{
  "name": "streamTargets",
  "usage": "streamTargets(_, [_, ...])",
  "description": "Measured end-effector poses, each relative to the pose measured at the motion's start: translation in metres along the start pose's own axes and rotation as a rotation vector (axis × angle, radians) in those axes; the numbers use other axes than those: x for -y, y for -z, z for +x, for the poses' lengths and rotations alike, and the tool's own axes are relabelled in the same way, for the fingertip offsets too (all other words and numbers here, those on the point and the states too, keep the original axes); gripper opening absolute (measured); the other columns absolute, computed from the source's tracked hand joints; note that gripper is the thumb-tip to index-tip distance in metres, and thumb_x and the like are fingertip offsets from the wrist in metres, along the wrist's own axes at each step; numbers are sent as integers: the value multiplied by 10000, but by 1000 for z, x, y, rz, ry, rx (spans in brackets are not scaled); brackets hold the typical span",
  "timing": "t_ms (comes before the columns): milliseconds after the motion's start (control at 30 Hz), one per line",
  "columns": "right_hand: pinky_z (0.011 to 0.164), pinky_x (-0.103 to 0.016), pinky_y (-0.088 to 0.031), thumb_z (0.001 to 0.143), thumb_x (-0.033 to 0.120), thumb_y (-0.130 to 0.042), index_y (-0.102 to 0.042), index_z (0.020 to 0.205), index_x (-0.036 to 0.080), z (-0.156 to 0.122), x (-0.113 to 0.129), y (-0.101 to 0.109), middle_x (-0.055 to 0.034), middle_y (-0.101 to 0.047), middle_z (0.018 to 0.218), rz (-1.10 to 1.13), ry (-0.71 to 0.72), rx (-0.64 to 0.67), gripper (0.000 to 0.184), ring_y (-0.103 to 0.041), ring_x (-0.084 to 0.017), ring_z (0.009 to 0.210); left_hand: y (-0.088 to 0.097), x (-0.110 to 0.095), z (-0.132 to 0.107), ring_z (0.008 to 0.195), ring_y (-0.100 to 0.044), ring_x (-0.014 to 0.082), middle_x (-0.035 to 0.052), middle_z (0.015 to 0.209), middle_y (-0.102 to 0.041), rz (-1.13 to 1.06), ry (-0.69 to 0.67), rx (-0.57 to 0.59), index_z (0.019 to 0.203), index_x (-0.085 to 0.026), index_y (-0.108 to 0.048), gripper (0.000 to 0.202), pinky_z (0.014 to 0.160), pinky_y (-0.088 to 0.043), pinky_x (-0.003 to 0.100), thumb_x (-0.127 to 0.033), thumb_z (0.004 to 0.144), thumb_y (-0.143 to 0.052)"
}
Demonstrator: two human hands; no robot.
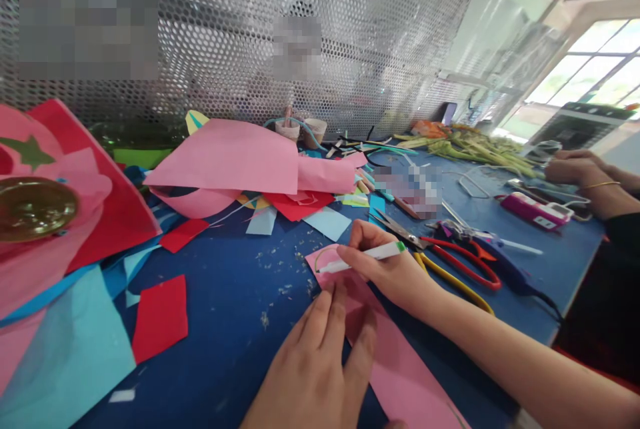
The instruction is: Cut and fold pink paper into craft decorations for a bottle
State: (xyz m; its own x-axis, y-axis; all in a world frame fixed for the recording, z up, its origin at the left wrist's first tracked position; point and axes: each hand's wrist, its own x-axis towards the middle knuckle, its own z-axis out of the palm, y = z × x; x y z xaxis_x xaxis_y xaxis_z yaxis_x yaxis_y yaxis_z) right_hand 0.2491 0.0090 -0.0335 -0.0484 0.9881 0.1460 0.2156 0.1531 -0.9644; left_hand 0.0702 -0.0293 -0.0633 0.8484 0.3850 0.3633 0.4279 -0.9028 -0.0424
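A long pink paper strip (400, 362) lies on the blue table (235, 289). My left hand (320, 362) rests flat on it, fingers stretched out and pressing it down. My right hand (385, 262) is closed round a white pen with a green end (365, 256). The pen's tip touches the strip's far end, where a curved line is drawn.
Red-handled scissors (465, 259) and yellow-handled scissors (450, 279) lie just right of my right hand. Pink, red and light blue paper scraps (160, 316) cover the left and back. Another person's hands (580, 169) rest at the far right beside a pink device (530, 209). A perforated metal screen (250, 36) closes the back.
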Motion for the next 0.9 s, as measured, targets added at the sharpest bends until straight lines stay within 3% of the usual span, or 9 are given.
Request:
streamTargets(233, [457, -238, -257, 760, 321, -641, -434, 614, 226, -1, 0, 1, 87, -410, 529, 1, -36, -19, 271, -309, -88, 472, 2, -1, -2, 1233, -547, 361, 233, 1311, -594, 36, 3, 33, 1370, -170, -492, 661, 930, -514, 400, -623, 901, -385])
streamTargets(500, [422, -249, -167, 743, 326, -627, -405, 625, 236, 0, -7, 20, 106, -352, 457, -25, -86, -267, 268, -255, -86, 437, 2, -1, -2, 1265, -515, 351, 213, 1368, -554, 3, 16, 45, 1418, -168, -437, 701, 944, -493, 383, -628, 891, -408])
streamTargets(700, [433, -255, -171, 708, 267, -605, -391, 607, 236, 1, -11, 23, 102, -351, 465, -51, -113, -302, 239, -255, -90, 450, 1, 1, -3, 1309, -460, 330, 157, 1417, -526, -57, 42, 28, 1422, -179, -440, 666, 985, -455, 370, -587, 896, -447])
streamTargets(900, [442, -260, -171, 716, 272, -602, -385, 598, 237, 1, -10, 24, 101, -353, 468, -74, -119, -285, 250, -247, -92, 454, 1, -1, -4, 1290, -483, 337, 164, 1398, -544, -27, 32, 24, 1418, -172, -441, 675, 967, -472, 381, -599, 896, -432])
